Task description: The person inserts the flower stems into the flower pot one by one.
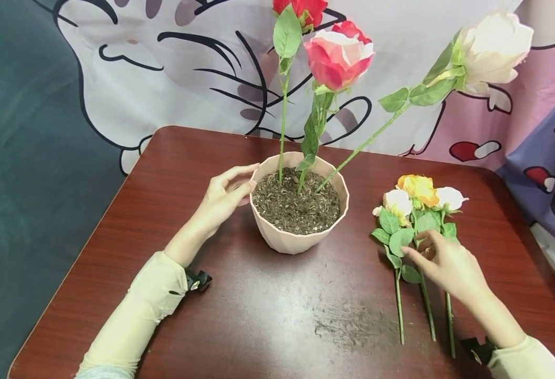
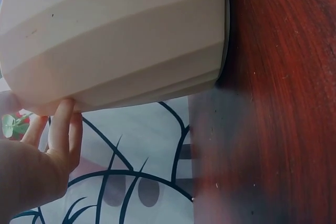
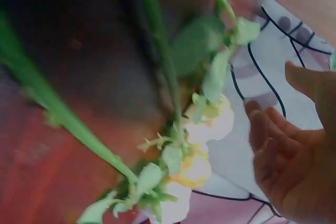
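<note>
A pale pink faceted flower pot [image 1: 301, 239] of dark soil stands on the table, holding upright red and pink-white artificial roses and a white rose [image 1: 493, 52] leaning right. My left hand [image 1: 227, 192] rests against the pot's left side near the rim; the left wrist view shows its fingers [image 2: 64, 124] touching the outer wall. To the right lie three more roses, a yellow rose [image 1: 418, 189] between two pale ones, with their stems toward me. Above their leaves hovers my right hand [image 1: 453, 263], fingers loosely bent with nothing between them, also visible beside the blooms in the right wrist view.
The brown wooden table [image 1: 239, 316] has rounded corners and a wet-looking smudge [image 1: 353, 323] in front of the pot. Behind it hangs a cartoon-cat cloth [image 1: 187, 79]. Small black devices are strapped at both wrists.
</note>
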Demonstrator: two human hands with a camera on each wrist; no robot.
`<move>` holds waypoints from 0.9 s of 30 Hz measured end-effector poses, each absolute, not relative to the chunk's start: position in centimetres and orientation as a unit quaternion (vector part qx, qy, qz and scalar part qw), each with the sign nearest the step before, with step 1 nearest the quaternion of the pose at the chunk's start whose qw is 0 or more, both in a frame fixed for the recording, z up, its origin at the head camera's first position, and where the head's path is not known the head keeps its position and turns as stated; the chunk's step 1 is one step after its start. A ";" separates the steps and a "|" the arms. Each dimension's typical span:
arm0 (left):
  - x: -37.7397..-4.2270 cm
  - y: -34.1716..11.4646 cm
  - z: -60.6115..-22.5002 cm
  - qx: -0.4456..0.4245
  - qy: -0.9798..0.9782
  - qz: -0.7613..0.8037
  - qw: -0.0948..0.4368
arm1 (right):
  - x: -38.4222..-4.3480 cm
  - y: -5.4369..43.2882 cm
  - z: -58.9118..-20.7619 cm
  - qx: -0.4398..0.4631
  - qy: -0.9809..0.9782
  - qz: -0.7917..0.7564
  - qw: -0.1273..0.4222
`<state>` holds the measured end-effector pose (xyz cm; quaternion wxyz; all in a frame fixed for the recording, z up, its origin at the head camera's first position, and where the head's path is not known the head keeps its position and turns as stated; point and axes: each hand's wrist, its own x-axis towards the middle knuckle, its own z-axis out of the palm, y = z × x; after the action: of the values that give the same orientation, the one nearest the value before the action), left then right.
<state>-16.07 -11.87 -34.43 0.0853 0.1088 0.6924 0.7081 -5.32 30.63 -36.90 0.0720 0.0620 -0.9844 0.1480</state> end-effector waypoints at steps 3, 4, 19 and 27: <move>-16.0 -11.9 -34.4 0.107 0.690 0.710 0.085 | -4.8 30.3 -37.7 0.078 -0.987 0.132 0.038; -15.9 -11.9 -34.3 0.107 0.690 0.711 0.085 | -4.6 30.1 -37.9 0.084 -0.988 0.128 0.027; -15.9 -11.8 -34.1 0.114 0.694 0.706 0.081 | -2.8 28.7 -40.3 0.054 -0.988 0.147 0.015; -15.8 -11.8 -34.2 0.107 0.694 0.707 0.084 | -2.9 28.8 -40.1 0.049 -0.986 0.151 -0.044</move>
<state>-15.83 -11.76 -34.22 0.0839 0.1074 0.6943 0.7067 -2.93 28.84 -40.14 -0.0439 0.0485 -0.9863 0.1511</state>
